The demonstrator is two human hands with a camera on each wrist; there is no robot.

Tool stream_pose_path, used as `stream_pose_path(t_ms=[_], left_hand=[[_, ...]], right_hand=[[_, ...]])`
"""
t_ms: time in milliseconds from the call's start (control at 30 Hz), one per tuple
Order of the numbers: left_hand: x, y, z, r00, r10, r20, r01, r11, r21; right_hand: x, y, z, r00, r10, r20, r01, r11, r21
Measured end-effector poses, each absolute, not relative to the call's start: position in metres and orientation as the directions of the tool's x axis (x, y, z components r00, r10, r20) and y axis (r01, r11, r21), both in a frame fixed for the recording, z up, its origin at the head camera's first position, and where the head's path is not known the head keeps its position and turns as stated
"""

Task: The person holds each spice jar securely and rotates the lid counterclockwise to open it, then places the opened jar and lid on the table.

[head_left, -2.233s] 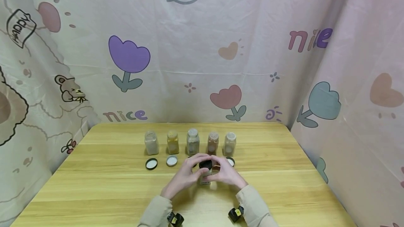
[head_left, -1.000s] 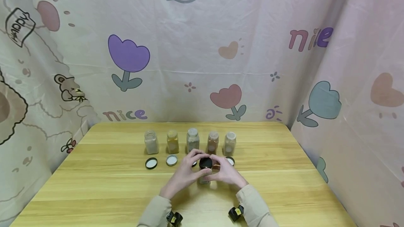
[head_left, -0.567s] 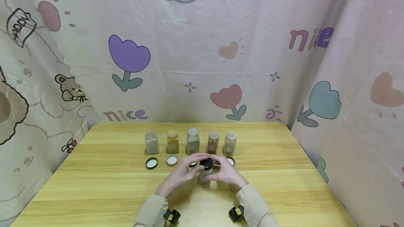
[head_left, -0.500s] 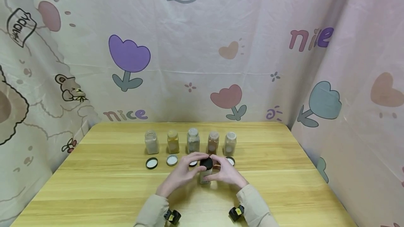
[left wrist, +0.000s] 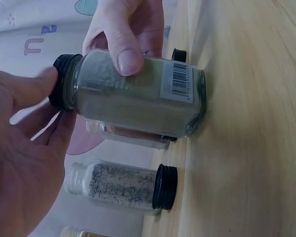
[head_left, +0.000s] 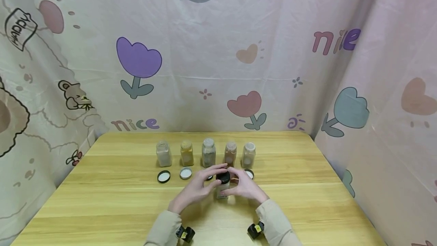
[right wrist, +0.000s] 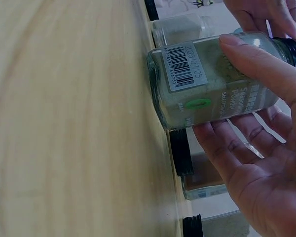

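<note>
A glass spice jar (head_left: 222, 194) with a black screw cap (head_left: 223, 177) is upright at the table's middle, its base down at the wood. Greenish-beige powder (left wrist: 143, 106) fills it, and a barcode label (right wrist: 183, 66) shows near the bottom. My left hand (head_left: 199, 185) pinches the cap between thumb and fingers. Around the jar's body my right hand (head_left: 244, 187) has its grip, thumb (left wrist: 129, 61) on one side and fingers on the other. Part of the jar is hidden behind both thumbs in the head view.
Behind the hands, several uncapped spice jars (head_left: 208, 154) stand in a row. In front of them lie their lids: a black-rimmed one (head_left: 164, 177), a silver one (head_left: 186, 173) and another black one (head_left: 249, 174) among them. Printed cloth (head_left: 205, 48) hangs beyond the wooden table (head_left: 112, 196).
My left hand has shifted slightly left, its thumb moving from the jar's front to the left side of the cap. My right hand keeps its hold in the same place.
</note>
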State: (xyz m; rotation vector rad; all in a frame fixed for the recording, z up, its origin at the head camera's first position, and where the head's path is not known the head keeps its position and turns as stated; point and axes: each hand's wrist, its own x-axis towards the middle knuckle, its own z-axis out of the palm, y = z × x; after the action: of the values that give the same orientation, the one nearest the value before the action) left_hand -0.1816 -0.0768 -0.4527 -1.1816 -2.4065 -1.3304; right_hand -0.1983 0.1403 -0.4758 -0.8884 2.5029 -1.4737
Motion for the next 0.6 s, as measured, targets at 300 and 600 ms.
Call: stream_pose_path(t_ms=[300,600], left_hand=[[-0.181,-0.073,-0.454,-0.727,0.481,0.49,0.669,0.338,0.662],[-0.18,-0.069,-0.453,-0.738,0.435,0.516,0.669,0.37,0.644]], right_hand=[[-0.199,0.14,-0.478,-0.827,-0.527,0.195,-0.422,0.353,-0.835],[-0.2,0.141,-0.479,-0.82,-0.534,0.204,-0.434,0.349,-0.831]])
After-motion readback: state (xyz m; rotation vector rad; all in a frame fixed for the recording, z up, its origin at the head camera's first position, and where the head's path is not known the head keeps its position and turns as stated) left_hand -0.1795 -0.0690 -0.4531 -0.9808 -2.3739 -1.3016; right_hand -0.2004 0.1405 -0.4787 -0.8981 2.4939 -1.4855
